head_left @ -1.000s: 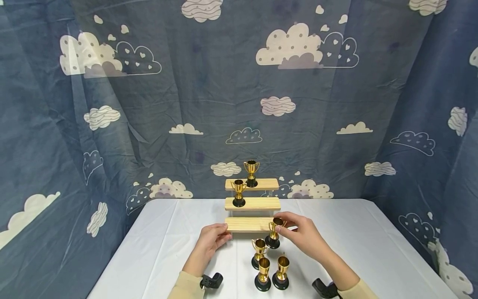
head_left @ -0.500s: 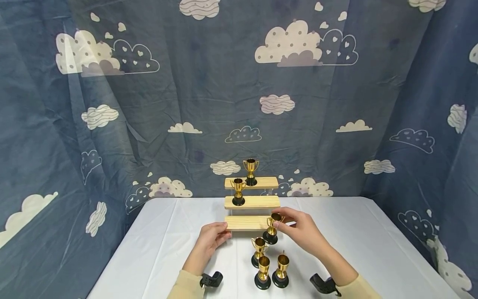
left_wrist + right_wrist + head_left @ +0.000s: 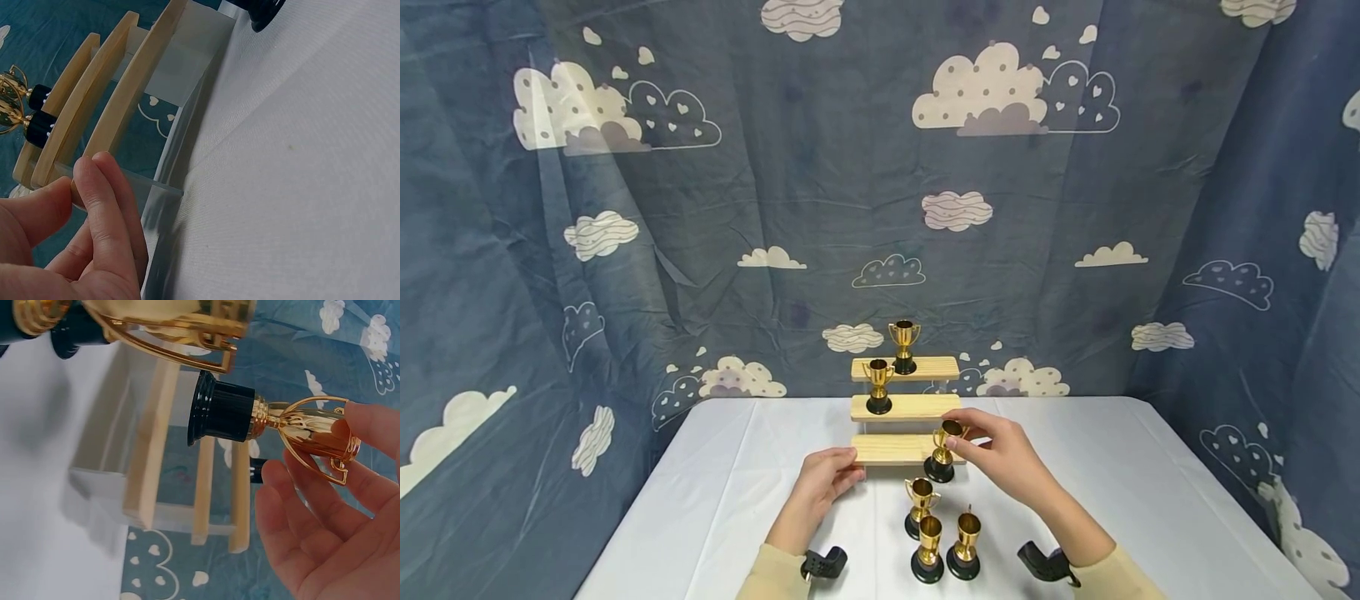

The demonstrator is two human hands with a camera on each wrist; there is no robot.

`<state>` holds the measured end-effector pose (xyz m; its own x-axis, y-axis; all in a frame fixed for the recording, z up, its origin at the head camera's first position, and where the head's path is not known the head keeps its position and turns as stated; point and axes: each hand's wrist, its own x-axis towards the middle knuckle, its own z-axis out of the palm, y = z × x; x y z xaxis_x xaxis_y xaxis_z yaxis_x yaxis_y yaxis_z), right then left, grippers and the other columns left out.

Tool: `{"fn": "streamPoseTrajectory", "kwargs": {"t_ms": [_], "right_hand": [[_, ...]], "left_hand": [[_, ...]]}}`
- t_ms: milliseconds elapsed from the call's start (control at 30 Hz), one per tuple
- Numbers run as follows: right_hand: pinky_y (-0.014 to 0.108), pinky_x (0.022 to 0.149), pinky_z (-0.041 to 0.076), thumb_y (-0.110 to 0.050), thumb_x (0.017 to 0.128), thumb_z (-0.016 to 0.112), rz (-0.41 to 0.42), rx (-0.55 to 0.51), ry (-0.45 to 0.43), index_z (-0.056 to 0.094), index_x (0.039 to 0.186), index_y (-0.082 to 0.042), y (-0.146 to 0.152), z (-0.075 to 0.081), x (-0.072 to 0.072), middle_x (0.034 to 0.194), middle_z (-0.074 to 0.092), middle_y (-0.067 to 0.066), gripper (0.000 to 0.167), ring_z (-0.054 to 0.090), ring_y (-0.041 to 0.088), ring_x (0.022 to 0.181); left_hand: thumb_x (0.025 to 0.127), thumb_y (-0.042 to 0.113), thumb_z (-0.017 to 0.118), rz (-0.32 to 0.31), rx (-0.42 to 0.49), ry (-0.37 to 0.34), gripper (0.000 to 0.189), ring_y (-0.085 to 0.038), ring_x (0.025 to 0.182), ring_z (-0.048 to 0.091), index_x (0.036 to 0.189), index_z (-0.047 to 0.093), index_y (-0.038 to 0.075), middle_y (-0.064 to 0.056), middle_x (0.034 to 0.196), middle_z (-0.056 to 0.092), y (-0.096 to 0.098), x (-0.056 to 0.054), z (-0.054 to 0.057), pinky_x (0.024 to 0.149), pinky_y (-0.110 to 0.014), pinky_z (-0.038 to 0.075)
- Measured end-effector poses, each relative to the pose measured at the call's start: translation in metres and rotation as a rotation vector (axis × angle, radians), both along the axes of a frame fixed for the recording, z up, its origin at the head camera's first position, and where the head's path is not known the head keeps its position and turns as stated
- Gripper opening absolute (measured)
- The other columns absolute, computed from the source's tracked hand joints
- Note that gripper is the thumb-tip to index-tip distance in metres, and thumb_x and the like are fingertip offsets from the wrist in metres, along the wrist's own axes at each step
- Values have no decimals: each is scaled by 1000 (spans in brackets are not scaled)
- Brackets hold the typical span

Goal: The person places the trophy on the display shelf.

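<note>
1. Far left of the frame: blue cloud-printed backdrop, continuing across the top to the far right. White table cover fills the lower middle.
2. Bottom, left of centre: pale yellow left sleeve and black left wrist device.
3. Lower frame, just left of centre: left hand, thumb and fingers pinching the left end of the bottom tier. Left wrist view agrees.
4. Lower centre: wooden stand of three tiers. One upright gold trophy at the left end of the middle tier; a second trophy near mid-length of the top tier.
5. Bottom centre: three upright trophies on the table cover, grouped close: rear trophy, front trophy, right-hand trophy.
6. Lower frame, right of centre: held trophy, cup uppermost, at the right end of the bottom tier. Whether its black base touches the wood cannot be told.
7. Directly right of it: right hand, thumb and fingertips pinching the held trophy's cup near rim and handle.
8. Bottom right: black right wrist device, then pale yellow right sleeve.
</note>
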<state>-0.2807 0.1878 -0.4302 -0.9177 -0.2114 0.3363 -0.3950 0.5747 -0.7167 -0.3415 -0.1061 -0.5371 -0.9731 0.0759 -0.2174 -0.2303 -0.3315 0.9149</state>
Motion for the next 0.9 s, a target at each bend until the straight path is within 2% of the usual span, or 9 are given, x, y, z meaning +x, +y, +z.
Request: {"fn": "streamPoseTrajectory", "kwargs": {"t_ms": [333, 900], "right_hand": [[36, 79, 58, -37, 93, 74, 6, -1, 15, 66, 127, -31, -5, 18, -9, 103, 68, -8, 35, 66, 15, 94], [37, 75, 58, -38, 94, 73, 12, -2, 28, 66, 127, -30, -8, 34, -18, 103, 69, -6, 34, 67, 17, 95]], "left_hand": [[94, 2, 68, 6, -5, -11, 29, -17, 71, 69, 118, 62, -13, -14, 87, 69, 0, -1, 1, 72, -27, 61], [95, 5, 69, -4, -3, -21, 32, -17, 72, 69, 120, 62, -12, -13, 85, 70, -1, 0, 3, 72, -27, 61]]}}
